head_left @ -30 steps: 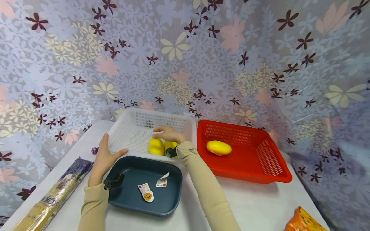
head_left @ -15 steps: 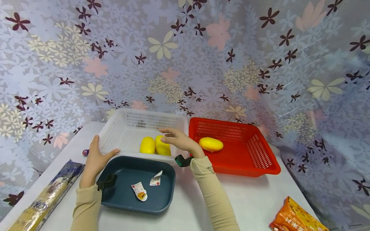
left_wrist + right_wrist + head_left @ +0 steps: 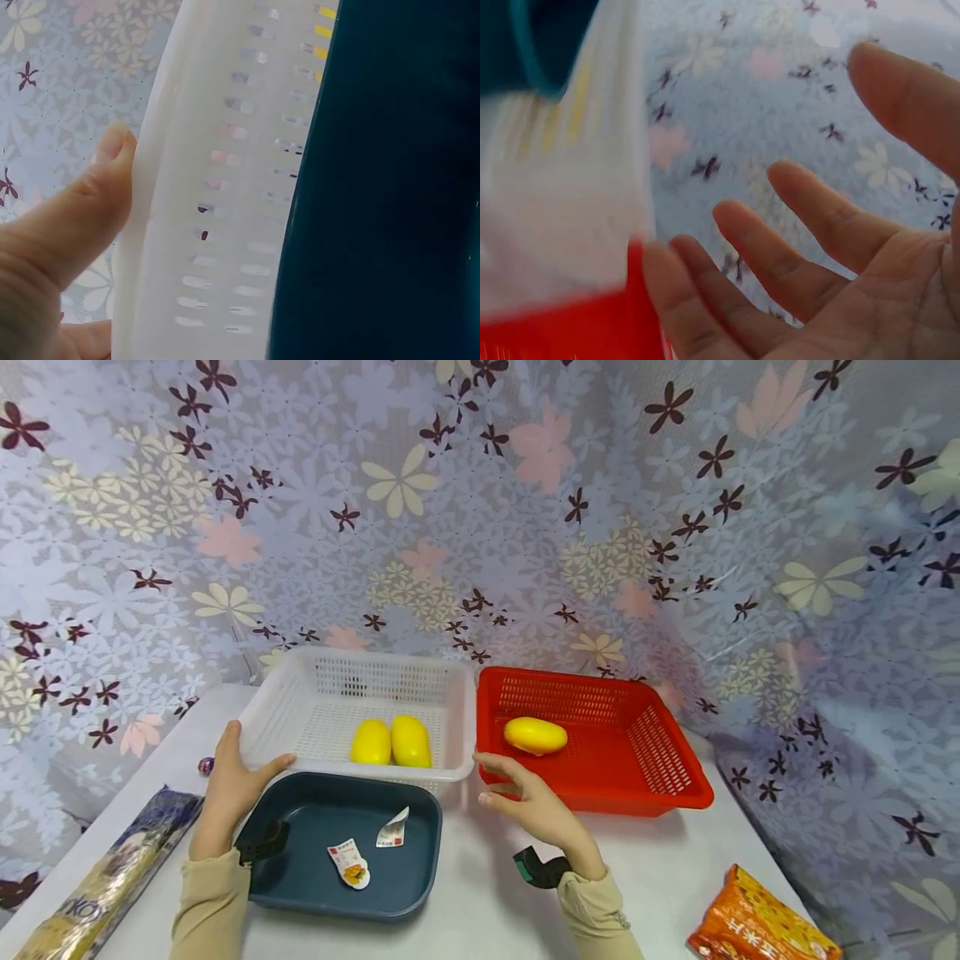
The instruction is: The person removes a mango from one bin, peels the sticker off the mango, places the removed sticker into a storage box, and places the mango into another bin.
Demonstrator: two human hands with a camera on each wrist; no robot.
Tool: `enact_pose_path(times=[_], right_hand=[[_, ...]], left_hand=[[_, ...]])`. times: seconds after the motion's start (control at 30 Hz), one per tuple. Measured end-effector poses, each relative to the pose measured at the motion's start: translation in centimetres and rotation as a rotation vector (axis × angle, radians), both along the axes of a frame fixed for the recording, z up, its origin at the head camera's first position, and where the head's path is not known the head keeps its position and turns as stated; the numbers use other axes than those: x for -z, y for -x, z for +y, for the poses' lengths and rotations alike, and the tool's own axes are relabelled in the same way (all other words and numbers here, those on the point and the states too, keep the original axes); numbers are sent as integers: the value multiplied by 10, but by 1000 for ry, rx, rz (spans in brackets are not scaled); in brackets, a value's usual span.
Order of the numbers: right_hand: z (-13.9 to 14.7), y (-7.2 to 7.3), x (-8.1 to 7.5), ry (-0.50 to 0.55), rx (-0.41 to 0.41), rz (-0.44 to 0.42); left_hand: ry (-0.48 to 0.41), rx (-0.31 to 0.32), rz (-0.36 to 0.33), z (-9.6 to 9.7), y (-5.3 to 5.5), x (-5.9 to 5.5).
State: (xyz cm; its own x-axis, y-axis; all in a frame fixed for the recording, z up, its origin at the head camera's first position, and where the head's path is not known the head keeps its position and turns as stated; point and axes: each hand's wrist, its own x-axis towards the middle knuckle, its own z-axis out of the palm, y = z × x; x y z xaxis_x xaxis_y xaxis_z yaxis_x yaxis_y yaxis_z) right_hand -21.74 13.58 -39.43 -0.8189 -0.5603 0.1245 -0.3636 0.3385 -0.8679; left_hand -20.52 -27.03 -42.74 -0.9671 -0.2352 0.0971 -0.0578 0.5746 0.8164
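My left hand (image 3: 234, 792) rests at the front left corner of a white perforated basket (image 3: 281, 710), its thumb spread from the straight fingers. In the left wrist view the thumb (image 3: 82, 202) touches the basket's rim. Two yellow mango-like fruits (image 3: 372, 742) lie side by side in that basket. A third yellow fruit (image 3: 536, 736) is in the red basket (image 3: 600, 777). Apart from them, my right hand (image 3: 536, 803) hovers over the table in front of the red basket's left corner, fingers spread and holding nothing.
A dark blue tray (image 3: 337, 906) with two paper labels (image 3: 349, 863) stands before the white basket. At left lie a long noodle-like packet (image 3: 112, 877) and a small round lollipop-like item (image 3: 206, 766). An orange snack bag (image 3: 757, 918) lies at front right.
My right hand has drawn out of the white basket, moving right and toward me with nothing in it. The left hand stays at the basket's corner. The head view has shifted slightly.
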Motion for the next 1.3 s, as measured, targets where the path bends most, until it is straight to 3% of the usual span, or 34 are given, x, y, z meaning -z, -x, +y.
enact_pose_path(times=[0.27, 0.47, 0.57, 0.73, 0.83, 1.03, 1.17, 1.3], right_hand=[[40, -11, -8, 48, 163, 40], [76, -15, -11, -4, 311, 58], [97, -18, -12, 5, 401, 76], [132, -21, -14, 162, 507, 88], [151, -21, -12, 260, 554, 79], [173, -23, -6, 369, 659, -2], [179, -23, -2, 308, 724, -18], [184, -22, 4, 201, 783, 18]], left_hand=[[78, -91, 17, 11, -8, -3], [276, -245, 73, 34, -14, -9], [331, -264, 91, 46, -17, -12], [323, -261, 97, 64, -21, -22], [322, -228, 136, 70, -23, -27], [263, -88, 236, 78, -25, -31], [209, -35, 260, 90, -27, -34], [178, 29, 303, 113, -30, -34]])
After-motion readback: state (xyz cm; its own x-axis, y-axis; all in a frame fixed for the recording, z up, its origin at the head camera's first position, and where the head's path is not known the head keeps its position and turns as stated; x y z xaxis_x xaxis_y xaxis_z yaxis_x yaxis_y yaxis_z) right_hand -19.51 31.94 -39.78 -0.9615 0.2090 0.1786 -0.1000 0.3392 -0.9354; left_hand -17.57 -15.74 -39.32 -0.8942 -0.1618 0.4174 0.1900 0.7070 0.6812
